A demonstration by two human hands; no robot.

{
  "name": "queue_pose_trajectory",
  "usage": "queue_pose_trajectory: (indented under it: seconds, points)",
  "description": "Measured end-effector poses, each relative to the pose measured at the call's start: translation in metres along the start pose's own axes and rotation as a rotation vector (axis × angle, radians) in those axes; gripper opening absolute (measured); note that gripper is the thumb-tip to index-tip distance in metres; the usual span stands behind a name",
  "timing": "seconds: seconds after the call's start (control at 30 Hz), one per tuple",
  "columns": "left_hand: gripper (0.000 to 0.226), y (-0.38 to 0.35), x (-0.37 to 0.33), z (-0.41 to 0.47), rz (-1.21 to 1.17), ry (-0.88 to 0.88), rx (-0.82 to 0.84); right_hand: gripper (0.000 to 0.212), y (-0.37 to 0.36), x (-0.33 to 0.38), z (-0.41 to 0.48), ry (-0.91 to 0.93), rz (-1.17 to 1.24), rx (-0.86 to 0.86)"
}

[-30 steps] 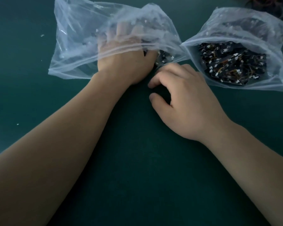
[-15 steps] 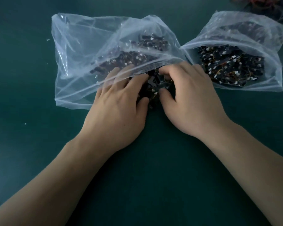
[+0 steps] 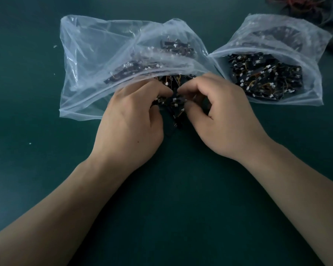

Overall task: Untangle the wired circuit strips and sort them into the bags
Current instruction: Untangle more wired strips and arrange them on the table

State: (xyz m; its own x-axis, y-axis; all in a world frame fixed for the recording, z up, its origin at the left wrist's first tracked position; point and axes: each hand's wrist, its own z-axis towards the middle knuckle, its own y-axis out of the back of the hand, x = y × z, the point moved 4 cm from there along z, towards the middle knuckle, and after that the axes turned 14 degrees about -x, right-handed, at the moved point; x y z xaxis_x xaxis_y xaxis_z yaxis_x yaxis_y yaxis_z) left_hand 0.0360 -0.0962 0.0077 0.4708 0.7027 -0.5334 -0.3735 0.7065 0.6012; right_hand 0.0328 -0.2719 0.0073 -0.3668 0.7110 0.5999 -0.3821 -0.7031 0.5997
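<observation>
A tangled clump of black circuit strips (image 3: 174, 104) with thin wires and white connectors lies at the mouth of the left clear plastic bag (image 3: 96, 60). My left hand (image 3: 131, 121) and my right hand (image 3: 221, 116) both curl around this clump from either side, fingertips pinching into it. More strips show through the left bag's plastic. The right clear plastic bag (image 3: 304, 54) lies open toward me and holds a heap of the same strips (image 3: 265, 77).
Everything rests on a dark green table (image 3: 171, 198). A bundle of red and dark wires (image 3: 304, 4) sits at the far right edge behind the right bag. Small white specks (image 3: 55, 46) lie on the table to the left.
My left hand came out of the left bag and back to its mouth. Both hands closed in on the clump of strips there, and the view shifted so the bags sit lower.
</observation>
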Motion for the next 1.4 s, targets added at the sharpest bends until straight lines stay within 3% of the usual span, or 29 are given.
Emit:
queue_pose_trajectory:
  seconds: [0.13,0.27,0.4,0.73,0.9,1.27,1.4]
  points:
    - [0.04,0.001,-0.004,-0.001,-0.018,-0.017,0.015,0.042,0.002,0.0,-0.003,-0.031,0.023,0.041]
    - [0.029,-0.001,-0.007,-0.003,0.013,-0.012,0.108,0.036,0.001,-0.001,-0.002,-0.057,-0.013,0.05]
    - [0.033,-0.005,-0.008,-0.004,0.118,0.009,0.203,0.025,-0.002,-0.001,-0.003,-0.048,-0.109,0.074]
    - [0.004,-0.001,0.001,-0.001,0.152,0.054,0.068,0.023,0.008,-0.015,0.002,0.097,-0.132,0.164]
    - [0.007,0.005,0.014,0.003,0.298,0.149,0.002,0.021,0.007,-0.017,0.002,0.093,-0.107,0.111]
    - [0.003,0.0,0.002,0.0,0.167,0.002,-0.023,0.023,0.005,-0.018,0.002,0.051,-0.107,0.097]
    - [0.014,-0.003,0.005,-0.001,0.127,-0.004,0.014,0.022,0.004,-0.018,0.003,0.035,-0.216,0.067]
